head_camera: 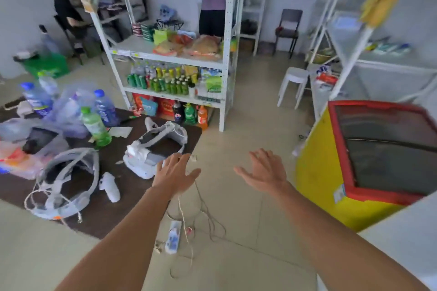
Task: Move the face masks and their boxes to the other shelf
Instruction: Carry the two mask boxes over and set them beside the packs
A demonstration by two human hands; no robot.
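Observation:
My left hand [175, 173] and my right hand [263, 171] are both stretched out in front of me over the floor, fingers spread, holding nothing. A white shelf unit [227, 54] stands ahead, stocked with snack bags, bread packets, small boxes and drink bottles. A second white shelf unit [350, 64] stands at the right, mostly bare, with a few packets [387, 48] on one level. I cannot pick out any face masks or mask boxes for certain; the small stacked boxes [144, 29] on the middle shelf are too blurred to identify.
A yellow and red chest freezer [319, 172] stands close at my right. A dark mat [132, 186] on the left carries headsets, controllers and water bottles. A power strip [173, 236] with cables lies on the floor ahead. A white stool [295, 78], a chair and a seated person are farther back.

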